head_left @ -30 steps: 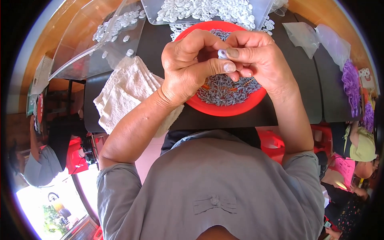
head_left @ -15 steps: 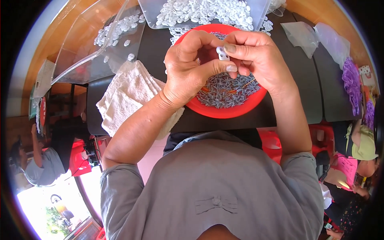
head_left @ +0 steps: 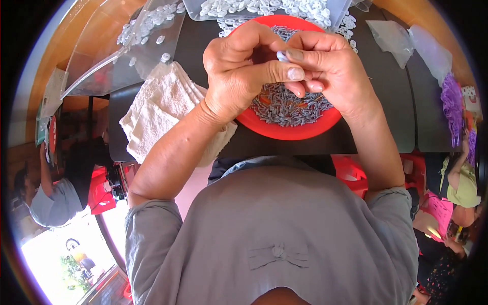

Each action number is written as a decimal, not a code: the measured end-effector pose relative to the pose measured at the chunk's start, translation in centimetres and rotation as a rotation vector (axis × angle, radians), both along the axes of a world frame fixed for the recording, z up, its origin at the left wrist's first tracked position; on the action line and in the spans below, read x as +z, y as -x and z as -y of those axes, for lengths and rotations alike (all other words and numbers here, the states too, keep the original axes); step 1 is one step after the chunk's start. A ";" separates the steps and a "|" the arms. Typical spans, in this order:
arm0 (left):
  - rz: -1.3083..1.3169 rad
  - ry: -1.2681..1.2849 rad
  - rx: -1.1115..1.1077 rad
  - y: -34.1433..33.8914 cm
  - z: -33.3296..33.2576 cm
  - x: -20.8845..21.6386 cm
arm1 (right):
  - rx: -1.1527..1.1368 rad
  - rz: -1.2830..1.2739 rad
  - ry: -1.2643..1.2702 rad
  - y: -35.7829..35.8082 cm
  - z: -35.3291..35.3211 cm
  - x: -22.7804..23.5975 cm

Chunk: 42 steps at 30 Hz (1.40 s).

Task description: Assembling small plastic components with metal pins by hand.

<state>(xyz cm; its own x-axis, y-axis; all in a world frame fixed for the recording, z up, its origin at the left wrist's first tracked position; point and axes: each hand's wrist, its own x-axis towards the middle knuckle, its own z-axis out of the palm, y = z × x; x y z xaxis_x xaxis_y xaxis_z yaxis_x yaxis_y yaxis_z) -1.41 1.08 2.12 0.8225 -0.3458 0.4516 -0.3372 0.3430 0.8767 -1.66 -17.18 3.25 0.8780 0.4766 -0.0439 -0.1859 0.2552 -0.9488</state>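
Note:
My left hand (head_left: 243,73) and my right hand (head_left: 338,73) meet over a round red basin (head_left: 300,133), thumbs and fingertips pinched together. Between them is a small white plastic piece (head_left: 282,56), mostly covered by my fingers, so only a sliver shows. Both hands are closed on it. Below them the basin holds a heap of small grey screw-like pieces (head_left: 292,112), with a few orange bits (head_left: 264,100) among them.
Beyond the basin stands a clear tub (head_left: 195,15) of small white plastic pieces (head_left: 264,7), some spilled beside it. At left lie a cream towel (head_left: 157,114) and a clear tray (head_left: 84,84). Plastic bags (head_left: 389,40) and purple strips (head_left: 448,104) are at right. Other people sit at both sides.
The white piece has turned and slipped deeper between my fingertips; its holes no longer show. My thumbs have drawn closer together. The whole view has shifted slightly.

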 end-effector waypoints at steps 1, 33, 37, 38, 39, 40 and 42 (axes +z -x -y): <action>-0.011 0.003 -0.010 -0.2 0.0 0.1 | -0.006 -0.009 -0.014 -0.1 0.0 0.0; -0.337 -0.144 0.177 -0.6 0.4 -0.6 | -0.448 0.380 0.435 0.3 -1.7 0.1; -0.333 -0.143 0.159 -0.8 0.2 -0.7 | -0.487 0.469 0.479 0.3 -1.5 -0.3; -0.333 -0.139 0.162 -0.8 0.1 -0.6 | -0.482 0.471 0.481 0.3 -1.5 -0.1; -0.343 -0.132 0.166 -0.8 0.2 -0.4 | -0.534 0.432 0.455 0.3 -1.4 0.4; -0.353 -0.126 0.166 -0.8 0.2 -0.2 | -0.590 0.392 0.430 0.3 -1.2 0.7; -0.365 -0.122 0.159 -0.7 0.4 0.2 | -0.589 0.403 0.382 0.0 -1.0 0.6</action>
<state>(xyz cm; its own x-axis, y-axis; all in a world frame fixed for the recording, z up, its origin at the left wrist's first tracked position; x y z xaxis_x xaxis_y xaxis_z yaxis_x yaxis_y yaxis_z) -0.69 0.64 2.27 0.9685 -0.2344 0.0838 -0.0369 0.1977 0.9796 -1.70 -16.13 3.80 0.9634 -0.0528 0.2627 0.2524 -0.1508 -0.9558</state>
